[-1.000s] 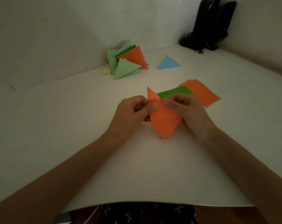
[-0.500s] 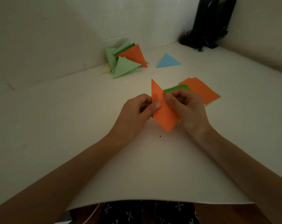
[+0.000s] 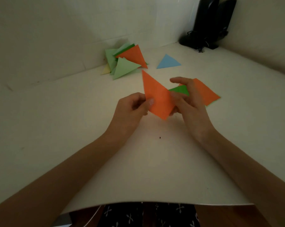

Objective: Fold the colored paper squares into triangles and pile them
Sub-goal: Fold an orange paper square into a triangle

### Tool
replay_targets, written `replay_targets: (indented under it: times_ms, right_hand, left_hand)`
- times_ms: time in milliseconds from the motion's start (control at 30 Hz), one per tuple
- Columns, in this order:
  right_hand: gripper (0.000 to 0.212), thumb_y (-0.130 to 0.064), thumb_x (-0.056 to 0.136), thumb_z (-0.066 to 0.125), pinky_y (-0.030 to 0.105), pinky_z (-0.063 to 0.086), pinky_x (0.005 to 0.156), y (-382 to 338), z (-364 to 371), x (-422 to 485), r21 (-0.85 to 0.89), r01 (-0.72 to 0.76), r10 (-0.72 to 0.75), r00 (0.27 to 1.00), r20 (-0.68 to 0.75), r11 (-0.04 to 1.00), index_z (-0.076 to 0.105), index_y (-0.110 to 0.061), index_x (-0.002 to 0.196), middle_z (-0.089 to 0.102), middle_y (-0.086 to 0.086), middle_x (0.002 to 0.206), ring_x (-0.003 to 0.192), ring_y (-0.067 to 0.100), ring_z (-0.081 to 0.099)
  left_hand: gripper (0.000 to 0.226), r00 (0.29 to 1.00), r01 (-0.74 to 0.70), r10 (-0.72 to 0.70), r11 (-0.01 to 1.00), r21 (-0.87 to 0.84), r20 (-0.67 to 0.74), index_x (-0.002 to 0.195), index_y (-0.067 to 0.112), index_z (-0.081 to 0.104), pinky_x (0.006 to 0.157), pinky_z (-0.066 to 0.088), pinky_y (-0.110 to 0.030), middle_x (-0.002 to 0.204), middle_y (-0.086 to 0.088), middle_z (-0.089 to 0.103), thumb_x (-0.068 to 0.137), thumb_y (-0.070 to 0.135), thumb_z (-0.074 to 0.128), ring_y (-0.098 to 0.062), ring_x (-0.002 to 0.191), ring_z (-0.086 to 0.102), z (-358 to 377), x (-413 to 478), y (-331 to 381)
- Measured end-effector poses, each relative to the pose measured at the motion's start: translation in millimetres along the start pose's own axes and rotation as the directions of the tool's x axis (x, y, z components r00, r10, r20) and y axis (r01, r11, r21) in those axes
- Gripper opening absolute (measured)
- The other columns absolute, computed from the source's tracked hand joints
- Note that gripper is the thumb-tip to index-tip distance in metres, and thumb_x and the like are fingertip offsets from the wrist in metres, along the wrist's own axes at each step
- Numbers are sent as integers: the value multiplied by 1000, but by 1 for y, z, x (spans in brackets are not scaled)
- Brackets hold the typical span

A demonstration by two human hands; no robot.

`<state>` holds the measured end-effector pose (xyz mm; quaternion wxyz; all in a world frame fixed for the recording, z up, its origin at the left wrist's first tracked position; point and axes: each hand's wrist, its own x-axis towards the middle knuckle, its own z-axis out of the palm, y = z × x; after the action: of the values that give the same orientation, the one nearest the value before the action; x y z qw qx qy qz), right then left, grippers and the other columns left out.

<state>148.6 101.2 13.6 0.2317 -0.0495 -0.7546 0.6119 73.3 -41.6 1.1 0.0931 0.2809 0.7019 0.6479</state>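
Observation:
An orange paper folded into a triangle (image 3: 157, 97) stands lifted above the white table, its tip pointing away from me. My left hand (image 3: 132, 108) pinches its left edge between thumb and fingers. My right hand (image 3: 189, 100) holds the right side from behind, with the upper fingers lifted off and loosely spread. Behind my right hand lies a small stack of flat squares, a dark green square (image 3: 181, 90) and an orange square (image 3: 207, 94). A pile of folded triangles (image 3: 125, 61), green, orange and yellow, lies by the back wall. One blue triangle (image 3: 168, 62) lies alone to its right.
The white table sheet (image 3: 73, 128) ends in a near edge at the bottom, above my lap. Two black speakers with a cable (image 3: 207, 25) stand in the far right corner. White walls close the table at the back and right.
The orange triangle has been lifted higher and turned more upright. My right hand's upper fingers have come off the paper and spread, while my left hand keeps its pinch.

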Motion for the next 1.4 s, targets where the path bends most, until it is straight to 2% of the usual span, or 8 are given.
replay_targets:
  times_ms: [100,167,300,400,667,833,1133,1400]
  right_hand:
    - [65,17,74,40,28,48,70,7,-6,0,-82,117,-91,961,263,990,48,-34,115,56,-8,96,83,5,56]
    - [60,9,70,43,24,45,76,11,-4,1,-195,166,-101,947,304,967,54,-35,109,54,-4,105,94,2,54]
    - [21,-13,80,61,15,42,76,12,0,4,-204,186,-152,973,171,961,62,-30,92,60,8,96,87,0,55]
    - [6,-20,83,62,14,40,71,13,0,5,-147,165,-150,983,107,975,65,-26,85,61,-12,81,74,-1,54]
    - [21,-2,78,68,14,43,69,9,1,4,16,95,-96,978,188,995,66,-18,91,62,-10,77,71,0,54]
    - [11,-23,75,67,19,43,58,9,4,3,-19,21,-19,995,98,1000,61,-13,73,60,-5,67,60,9,50]
    - [12,-11,84,65,19,44,55,8,8,3,0,-7,7,1000,26,1000,58,-10,73,57,3,69,59,11,49]
    - [18,-28,78,66,24,43,57,10,8,2,37,-47,49,998,-49,998,61,-10,77,58,1,67,63,14,51]
  left_hand:
    - [12,985,151,-163,973,-175,-59,79,13,62,58,47,-16,69,2,57,91,11,58,-2,61,54,-6,3,0]
    - [11,976,205,-218,942,-265,-21,81,12,63,58,47,-17,72,1,61,90,10,57,-3,64,57,-8,5,-1]
    - [7,979,203,-204,934,-292,29,84,10,66,59,48,-14,68,7,68,87,8,60,-3,64,61,-8,4,1]
    - [6,984,174,-174,948,-266,23,87,8,67,57,47,-13,65,8,68,85,5,62,-2,63,62,-6,4,3]
    - [9,988,148,-154,979,-137,-32,87,12,64,55,45,-13,65,6,64,88,4,60,1,57,57,-8,3,3]
    - [21,997,54,-58,994,-90,-42,95,20,45,53,44,-15,61,8,64,88,10,62,-1,54,56,-6,-1,7]
    - [30,994,-87,82,993,-80,-71,94,26,34,61,47,-18,65,3,65,91,9,58,-10,61,62,-2,-3,4]
    - [23,986,-159,160,987,-31,49,97,23,59,64,50,-18,86,5,65,91,1,55,-7,74,67,0,-3,1]
